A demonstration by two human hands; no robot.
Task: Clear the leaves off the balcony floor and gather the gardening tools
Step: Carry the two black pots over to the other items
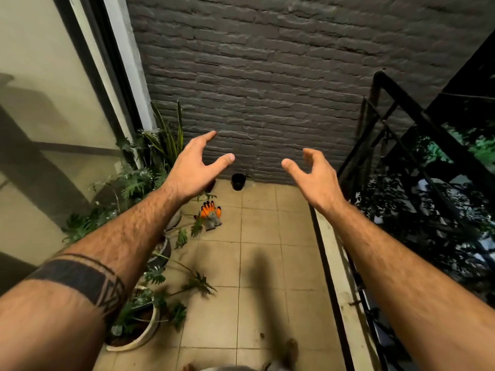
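My left hand (193, 170) and my right hand (313, 174) are both stretched out in front of me, high above the floor, fingers apart and holding nothing. On the beige tiled floor (267, 263) below my left hand lies a pair of grey gardening gloves with orange fingertips (210, 215). A small black pot (237, 181) stands against the far wall. A few brown leaf bits (262, 336) lie on the tiles near the bottom edge, with a blurred brown thing (291, 349) beside them.
Potted green plants (139, 311) line the left side along a glass door (48, 135). A dark brick wall (267, 76) closes the far end. A black metal railing (396, 145) above a low ledge (332, 245) runs down the right.
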